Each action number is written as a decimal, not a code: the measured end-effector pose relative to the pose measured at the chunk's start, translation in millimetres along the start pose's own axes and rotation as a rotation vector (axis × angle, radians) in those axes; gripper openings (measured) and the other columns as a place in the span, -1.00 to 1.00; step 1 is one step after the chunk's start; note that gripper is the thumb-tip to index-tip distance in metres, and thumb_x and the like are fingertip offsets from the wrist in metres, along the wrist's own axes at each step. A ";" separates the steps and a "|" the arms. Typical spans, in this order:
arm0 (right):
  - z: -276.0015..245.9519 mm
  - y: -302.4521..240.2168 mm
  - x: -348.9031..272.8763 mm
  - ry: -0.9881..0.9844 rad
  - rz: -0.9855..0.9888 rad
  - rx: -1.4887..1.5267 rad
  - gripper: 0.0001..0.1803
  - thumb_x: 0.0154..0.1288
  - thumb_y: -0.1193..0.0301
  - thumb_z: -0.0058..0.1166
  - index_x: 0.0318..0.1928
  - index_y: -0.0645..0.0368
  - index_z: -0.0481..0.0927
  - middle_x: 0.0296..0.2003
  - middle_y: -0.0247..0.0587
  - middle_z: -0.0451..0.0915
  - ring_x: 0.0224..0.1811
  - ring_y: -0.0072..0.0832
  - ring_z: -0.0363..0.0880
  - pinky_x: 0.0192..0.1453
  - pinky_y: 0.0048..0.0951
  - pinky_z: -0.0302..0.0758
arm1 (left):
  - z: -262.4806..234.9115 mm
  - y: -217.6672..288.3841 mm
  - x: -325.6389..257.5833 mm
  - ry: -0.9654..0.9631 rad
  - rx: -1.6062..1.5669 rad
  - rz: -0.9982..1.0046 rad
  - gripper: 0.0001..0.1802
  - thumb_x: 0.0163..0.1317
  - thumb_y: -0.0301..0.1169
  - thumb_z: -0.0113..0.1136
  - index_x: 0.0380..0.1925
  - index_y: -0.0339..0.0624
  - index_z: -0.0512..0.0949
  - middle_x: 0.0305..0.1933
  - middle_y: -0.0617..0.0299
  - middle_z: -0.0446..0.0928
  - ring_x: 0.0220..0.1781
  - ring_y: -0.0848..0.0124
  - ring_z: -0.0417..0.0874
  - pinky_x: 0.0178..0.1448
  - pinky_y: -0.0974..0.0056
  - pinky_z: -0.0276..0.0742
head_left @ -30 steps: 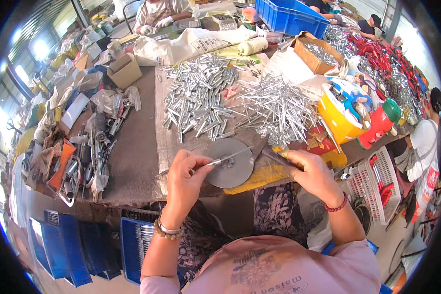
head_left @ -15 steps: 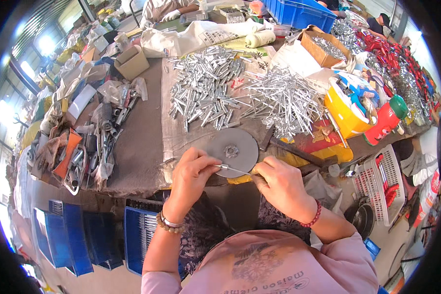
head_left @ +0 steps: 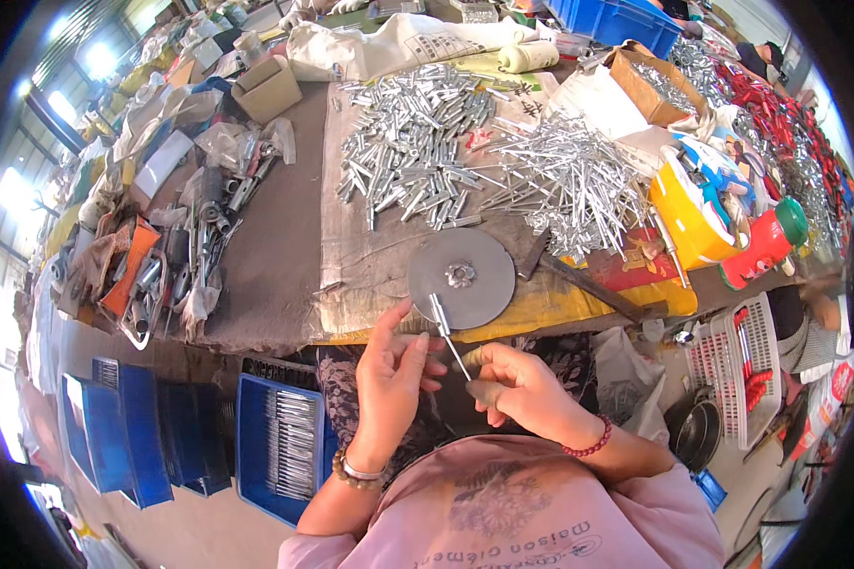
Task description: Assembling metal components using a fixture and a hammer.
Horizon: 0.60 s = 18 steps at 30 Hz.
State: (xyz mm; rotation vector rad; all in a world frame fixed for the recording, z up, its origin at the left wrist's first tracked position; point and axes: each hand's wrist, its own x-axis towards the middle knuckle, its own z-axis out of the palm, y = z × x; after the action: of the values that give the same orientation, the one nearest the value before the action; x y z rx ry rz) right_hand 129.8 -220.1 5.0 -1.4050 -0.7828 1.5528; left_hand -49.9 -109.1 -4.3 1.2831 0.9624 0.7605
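Note:
My left hand [head_left: 394, 375] and my right hand [head_left: 517, 389] are close together just below the table's front edge, over my lap. Between them they hold a short metal tube with a thin pin [head_left: 446, 327] sticking out of it; the left fingers pinch the tube end, the right fingers grip the pin's lower end. Just above lies a round grey metal disc [head_left: 465, 277] with a small star-shaped fitting at its centre. Behind it sit a heap of short metal tubes [head_left: 413, 142] and a heap of thin metal pins [head_left: 565, 185].
A hammer [head_left: 579, 280] lies right of the disc. A yellow bucket [head_left: 688, 213] and a red bottle [head_left: 764, 247] stand at the right. Blue crates [head_left: 285, 441] with metal parts sit on the floor at the left. Tools and scrap [head_left: 176, 256] clutter the table's left side.
Both hands drew back from the disc toward my lap and came together. The right hand, earlier out by the disc's right side, now grips the pin with the left.

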 end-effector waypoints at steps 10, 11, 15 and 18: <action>28.6 4.8 -4.8 -0.014 -0.175 -0.321 -0.67 0.59 0.56 0.22 0.28 0.27 0.56 -0.21 -0.29 0.72 -0.32 -0.63 0.70 -0.27 -0.50 0.61 | -12.9 -8.7 -14.1 0.033 -0.310 -0.027 -0.30 0.55 -0.51 0.32 0.61 -0.16 0.30 -0.13 0.21 0.74 -0.30 0.59 0.64 -0.29 0.48 0.62; 31.9 5.7 -4.1 -0.076 -0.175 -0.329 -0.67 0.59 0.56 0.22 0.28 0.27 0.56 -0.21 -0.29 0.72 -0.32 -0.63 0.70 -0.27 -0.50 0.61 | -18.9 -8.3 -19.0 0.055 -0.294 0.010 -0.29 0.52 -0.52 0.37 0.58 -0.18 0.31 -0.14 0.22 0.73 -0.32 0.60 0.61 -0.31 0.48 0.57; 22.1 -5.4 -1.4 0.053 -0.270 -0.351 -0.55 0.55 0.55 0.30 0.38 0.21 0.59 -0.26 -0.30 0.73 -0.27 -0.58 0.75 -0.17 -0.51 0.71 | -62.2 -11.4 -30.4 0.181 -0.303 0.020 -0.36 0.51 -0.49 0.38 0.50 -0.18 0.34 -0.16 0.24 0.73 -0.36 0.63 0.55 -0.33 0.50 0.48; -11.7 -3.2 6.2 0.228 -0.374 -0.224 -0.58 0.63 0.44 0.25 0.38 0.25 0.59 -0.25 -0.27 0.72 -0.33 -0.61 0.72 -0.22 -0.57 0.67 | -119.1 -49.9 -45.6 0.412 -0.252 0.041 -0.42 0.52 -0.48 0.36 0.45 -0.22 0.38 -0.16 0.24 0.73 -0.39 0.62 0.52 -0.33 0.47 0.43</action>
State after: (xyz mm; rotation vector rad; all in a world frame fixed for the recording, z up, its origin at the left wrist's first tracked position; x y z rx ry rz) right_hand 142.1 -214.3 3.3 -1.4644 -1.0337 1.0248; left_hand -179.5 -106.2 -48.4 0.9456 1.1265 1.1685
